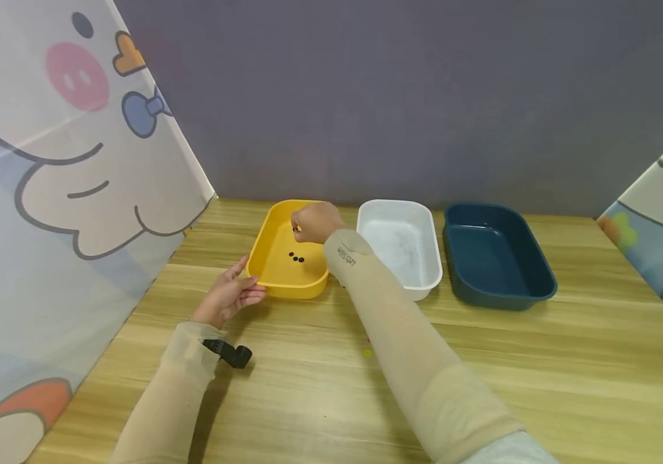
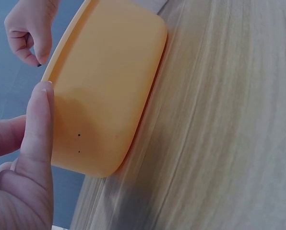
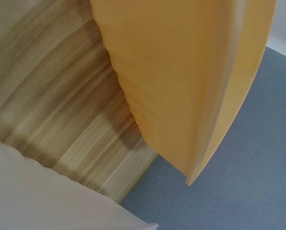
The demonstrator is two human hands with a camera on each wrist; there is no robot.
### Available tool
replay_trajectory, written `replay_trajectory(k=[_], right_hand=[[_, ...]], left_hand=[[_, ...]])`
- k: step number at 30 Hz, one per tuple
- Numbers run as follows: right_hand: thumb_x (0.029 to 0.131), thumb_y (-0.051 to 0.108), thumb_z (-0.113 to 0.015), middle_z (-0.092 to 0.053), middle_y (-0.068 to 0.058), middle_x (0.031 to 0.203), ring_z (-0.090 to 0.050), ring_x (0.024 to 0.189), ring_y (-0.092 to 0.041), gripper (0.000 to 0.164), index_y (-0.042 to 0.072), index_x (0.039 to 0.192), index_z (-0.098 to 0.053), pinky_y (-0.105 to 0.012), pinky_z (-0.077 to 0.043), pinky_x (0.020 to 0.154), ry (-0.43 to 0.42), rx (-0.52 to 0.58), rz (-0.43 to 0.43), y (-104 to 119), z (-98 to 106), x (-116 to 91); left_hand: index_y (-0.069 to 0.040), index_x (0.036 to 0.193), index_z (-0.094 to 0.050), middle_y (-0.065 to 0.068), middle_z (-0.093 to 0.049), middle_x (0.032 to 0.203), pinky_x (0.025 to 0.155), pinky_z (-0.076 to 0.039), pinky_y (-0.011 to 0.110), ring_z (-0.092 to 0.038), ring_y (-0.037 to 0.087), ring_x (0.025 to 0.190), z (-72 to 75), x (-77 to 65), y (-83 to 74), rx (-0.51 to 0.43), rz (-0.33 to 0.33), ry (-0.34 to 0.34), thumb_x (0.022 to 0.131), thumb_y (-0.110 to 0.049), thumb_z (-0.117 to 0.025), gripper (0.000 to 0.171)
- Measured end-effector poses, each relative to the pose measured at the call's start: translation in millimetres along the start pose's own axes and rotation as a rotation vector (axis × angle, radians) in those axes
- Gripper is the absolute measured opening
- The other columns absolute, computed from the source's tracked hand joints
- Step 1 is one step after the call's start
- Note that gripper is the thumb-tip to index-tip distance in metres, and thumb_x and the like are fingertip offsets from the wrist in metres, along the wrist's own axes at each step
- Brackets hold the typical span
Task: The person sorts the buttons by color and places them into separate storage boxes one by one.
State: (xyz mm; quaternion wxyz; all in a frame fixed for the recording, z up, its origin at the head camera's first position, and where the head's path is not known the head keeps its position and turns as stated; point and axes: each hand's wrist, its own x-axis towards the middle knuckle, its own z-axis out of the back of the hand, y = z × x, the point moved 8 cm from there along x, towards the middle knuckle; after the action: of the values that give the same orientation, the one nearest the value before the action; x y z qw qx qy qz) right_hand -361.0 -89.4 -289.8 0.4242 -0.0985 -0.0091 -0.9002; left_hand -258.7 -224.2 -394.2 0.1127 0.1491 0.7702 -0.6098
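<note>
**Head view: close handwork at the left end of the row**

On the left we see the left hand (image 1: 228, 299) clamped on the near left corner of the yellow tray (image 1: 293, 291), thumb at the rim. We read this as a steadying hold; a corner grip keeps those fingers out of the tray's middle.

Three small black pieces (image 1: 296, 259) lie close together on the tray floor, toward its near side. Over the tray, the right hand (image 1: 316, 221) has its fingertips together on more black (image 1: 294, 230); we cannot tell whether that is one piece or several. A fingertip pinch, we judge, suits something so small. Our right wrist view shows no fingers.

Nearer us, just left of the right sleeve (image 1: 424, 361), a tiny yellow ring (image 1: 368, 353) and a pink piece (image 1: 368, 339) lie on the wooden table (image 1: 296, 393).

Farther right, the white tray (image 1: 397, 245) and the navy tray (image 1: 496, 261) stand near the far edge, presumably lined up to keep all three within reach.
</note>
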Motion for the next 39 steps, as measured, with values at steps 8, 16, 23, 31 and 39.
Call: replay_trajectory(k=[8,16,23,31,39], right_hand=[[0.091,0.017,-0.056,-0.06,0.003,0.066,-0.049,0.057,-0.01,0.015,0.014,0.086,-0.069,-0.027,-0.049,0.054,-0.045,-0.11,0.056,2.3,-1.0,-9.2],[0.094,0.016,-0.058,-0.072,0.0,0.096,-0.066,0.079,-0.014,0.02,0.013,0.109,-0.072,-0.028,-0.056,0.072,0.056,-0.111,0.038,-0.1,-2.2,-16.5],[0.094,0.02,-0.062,-0.072,0.001,0.101,-0.066,0.082,-0.014,0.023,0.014,0.113,-0.071,-0.031,-0.057,0.073,0.082,-0.088,0.096,6.4,10.0,-25.8],[0.09,0.023,-0.064,-0.073,0.004,0.09,-0.066,0.074,-0.015,0.016,0.016,0.102,-0.073,-0.03,-0.056,0.064,0.039,-0.105,0.254,25.2,30.3,-50.3],[0.088,0.022,-0.067,-0.073,0.005,0.094,-0.067,0.073,-0.014,0.018,0.018,0.104,-0.074,-0.031,-0.055,0.059,0.094,-0.043,0.311,36.8,25.8,-91.4]], left_hand=[[-0.023,0.155,0.004,0.005,-0.067,0.066,0.058,-0.058,0.021,-0.066,0.011,0.056,-9.2,2.3,1.9,-0.003,-0.001,0.013,0.102,0.002,-0.036,0.07],[-0.023,0.155,0.003,0.005,-0.067,0.066,0.059,-0.058,0.022,-0.066,0.011,0.056,-13.6,2.8,6.6,0.01,0.003,0.017,0.102,0.002,-0.036,0.07],[-0.022,0.155,0.003,0.005,-0.067,0.067,0.06,-0.059,0.023,-0.066,0.011,0.057,-9.7,0.8,8.8,0.017,-0.007,0.016,0.102,0.001,-0.037,0.07],[-0.02,0.155,0.001,0.004,-0.067,0.067,0.062,-0.059,0.023,-0.067,0.01,0.057,-6.2,-4.1,2.1,0.053,-0.025,-0.039,0.102,0.001,-0.037,0.068],[-0.02,0.155,0.0,0.005,-0.068,0.069,0.062,-0.059,0.023,-0.066,0.011,0.057,-2.7,-5.3,-1.7,0.032,-0.023,-0.057,0.102,-0.002,-0.041,0.07]])
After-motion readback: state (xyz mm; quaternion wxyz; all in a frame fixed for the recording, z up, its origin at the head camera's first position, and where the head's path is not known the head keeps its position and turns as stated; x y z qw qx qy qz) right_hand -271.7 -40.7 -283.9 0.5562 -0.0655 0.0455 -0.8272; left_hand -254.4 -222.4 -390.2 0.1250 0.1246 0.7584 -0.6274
